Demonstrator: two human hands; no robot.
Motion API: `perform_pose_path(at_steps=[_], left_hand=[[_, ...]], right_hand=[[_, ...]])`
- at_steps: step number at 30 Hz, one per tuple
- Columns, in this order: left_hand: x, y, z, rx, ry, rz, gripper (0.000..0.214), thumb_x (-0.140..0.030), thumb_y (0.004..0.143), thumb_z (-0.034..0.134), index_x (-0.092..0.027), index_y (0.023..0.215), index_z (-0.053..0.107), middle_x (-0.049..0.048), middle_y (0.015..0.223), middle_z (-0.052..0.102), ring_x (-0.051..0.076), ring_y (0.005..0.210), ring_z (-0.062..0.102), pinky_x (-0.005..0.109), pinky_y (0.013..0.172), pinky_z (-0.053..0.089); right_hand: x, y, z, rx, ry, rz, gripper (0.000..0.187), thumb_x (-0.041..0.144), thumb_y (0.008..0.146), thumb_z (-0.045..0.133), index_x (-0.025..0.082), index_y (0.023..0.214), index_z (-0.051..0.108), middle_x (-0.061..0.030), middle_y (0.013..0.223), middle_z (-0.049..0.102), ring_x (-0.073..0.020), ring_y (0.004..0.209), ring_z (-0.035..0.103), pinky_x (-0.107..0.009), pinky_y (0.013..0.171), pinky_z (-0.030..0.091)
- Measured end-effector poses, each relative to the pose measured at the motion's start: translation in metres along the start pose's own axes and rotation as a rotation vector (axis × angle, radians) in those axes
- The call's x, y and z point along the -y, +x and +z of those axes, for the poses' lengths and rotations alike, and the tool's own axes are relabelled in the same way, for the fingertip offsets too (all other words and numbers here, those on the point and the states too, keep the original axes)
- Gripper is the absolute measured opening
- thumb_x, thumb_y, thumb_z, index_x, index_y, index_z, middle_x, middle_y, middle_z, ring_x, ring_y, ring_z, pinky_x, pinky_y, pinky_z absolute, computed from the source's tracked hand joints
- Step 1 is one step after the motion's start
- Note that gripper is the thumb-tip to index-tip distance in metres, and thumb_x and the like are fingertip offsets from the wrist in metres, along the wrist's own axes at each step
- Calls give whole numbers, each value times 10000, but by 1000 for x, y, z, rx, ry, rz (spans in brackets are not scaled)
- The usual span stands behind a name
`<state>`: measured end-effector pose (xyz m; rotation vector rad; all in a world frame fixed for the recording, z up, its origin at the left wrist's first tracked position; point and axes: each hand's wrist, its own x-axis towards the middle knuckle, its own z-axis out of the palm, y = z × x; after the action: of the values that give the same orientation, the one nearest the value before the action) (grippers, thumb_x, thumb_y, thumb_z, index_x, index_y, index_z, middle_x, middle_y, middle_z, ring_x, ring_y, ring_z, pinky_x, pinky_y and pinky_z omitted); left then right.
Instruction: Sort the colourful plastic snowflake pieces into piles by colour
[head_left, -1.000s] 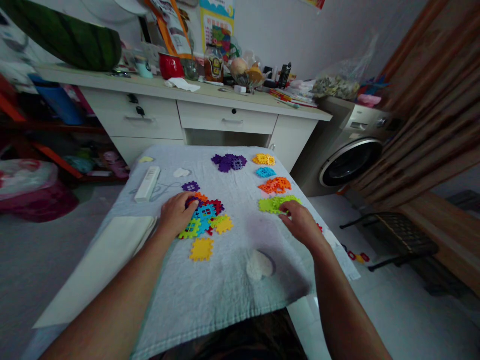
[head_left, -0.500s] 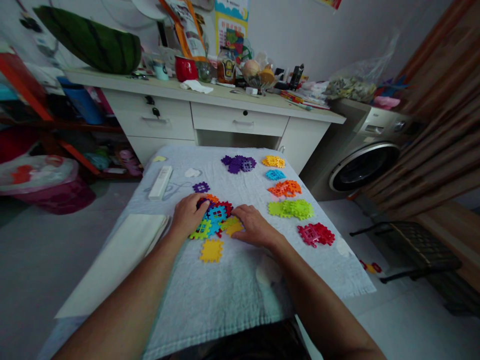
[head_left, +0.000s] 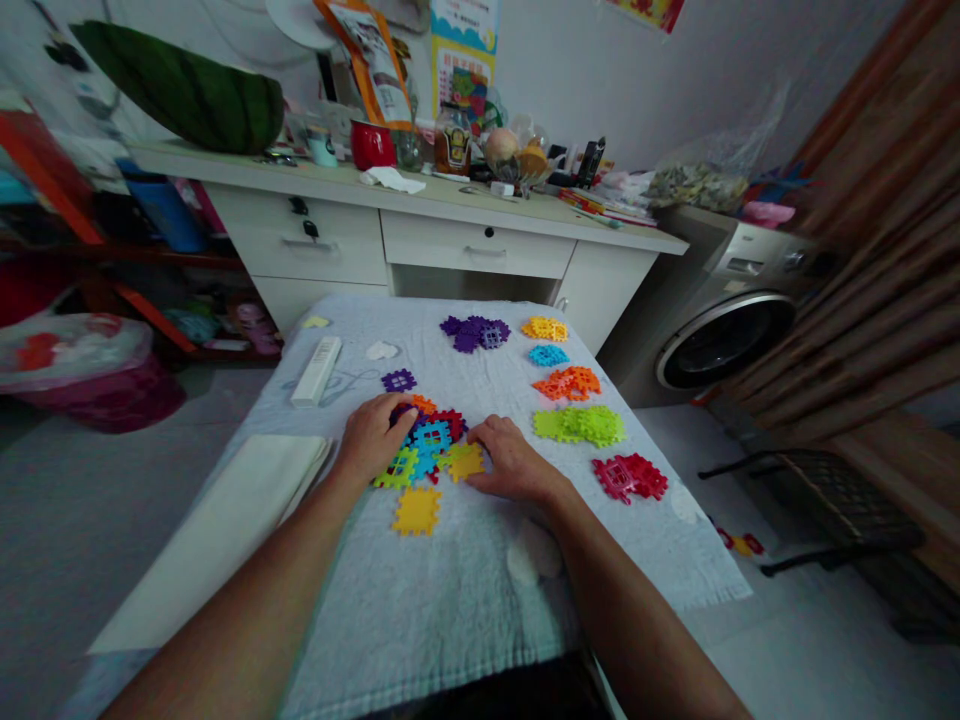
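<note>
A mixed pile of square toothed plastic building pieces lies on the cloth, with a blue windowed piece (head_left: 432, 437) near its middle. My left hand (head_left: 369, 437) rests at the pile's left side, thumb and fingers apart around a purple piece partly hidden under it. My right hand (head_left: 510, 460) has thumb and fingertips at the right edge of a yellow piece (head_left: 463, 461), which lies flat on the pile. A lime windowed piece (head_left: 397, 468) and a red piece (head_left: 451, 424) belong to the same pile. Just in front lies another yellow piece (head_left: 417, 511).
Same-coloured piles line the right: red (head_left: 631, 478), lime (head_left: 581, 425), orange (head_left: 568, 383), blue (head_left: 548, 355) and yellow (head_left: 544, 328). Farther back is a purple pile (head_left: 474, 332), with a single purple piece (head_left: 399, 380) nearer. At left are a white box (head_left: 317, 372) and folded cloth (head_left: 217, 530).
The view has tilted up slightly. The yellow piece under my right fingers has shifted a little and shows more fully. My left hand has hardly moved.
</note>
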<state>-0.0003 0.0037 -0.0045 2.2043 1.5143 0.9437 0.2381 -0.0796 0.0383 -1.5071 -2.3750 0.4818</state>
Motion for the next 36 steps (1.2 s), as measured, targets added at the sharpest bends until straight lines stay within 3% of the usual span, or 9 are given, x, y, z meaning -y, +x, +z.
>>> perform_pose_path(at_steps=[5,11,22,27,32,36], left_hand=[[-2,0,-2,9,-14,-11,340,-430,873,461,-231,1055,668,57,1086,711,238,1025,638,406,954,483],[-4,-1,-3,23,-19,27,374,-476,838,514,-221,1069,658,73,1104,703,256,1041,638,417,972,473],[-3,0,-3,44,11,26,344,-385,804,533,-223,1082,657,77,1165,683,272,1112,614,443,1015,451],[-1,0,-1,37,19,8,370,-401,833,513,-226,1137,630,78,1203,665,272,1134,598,447,1018,444],[1,-1,1,18,14,-13,389,-422,855,504,-208,1160,617,88,1240,641,280,1165,574,460,1033,429],[2,-1,1,10,10,-22,380,-421,860,510,-216,1162,617,82,1241,640,280,1161,573,465,1030,429]], right_hand=[[-14,-3,-3,-101,37,60,383,244,722,720,172,1074,586,-72,1034,574,-214,950,516,-358,878,430],[-31,-5,-8,-161,-12,134,447,197,738,683,152,1174,594,-95,1069,582,-221,974,539,-361,899,437],[-38,10,-52,-205,-64,78,420,278,738,759,160,1113,613,-101,1075,590,-231,991,557,-392,922,439],[-66,38,-66,-218,-141,112,419,293,727,770,151,1094,626,-91,1042,562,-215,961,548,-363,898,451],[-110,71,-82,-234,-205,173,387,294,719,774,153,1059,652,-81,1010,584,-201,927,561,-333,880,457],[-144,97,-101,-287,-234,333,412,281,717,775,141,1089,664,-97,1036,617,-207,953,580,-328,881,464]])
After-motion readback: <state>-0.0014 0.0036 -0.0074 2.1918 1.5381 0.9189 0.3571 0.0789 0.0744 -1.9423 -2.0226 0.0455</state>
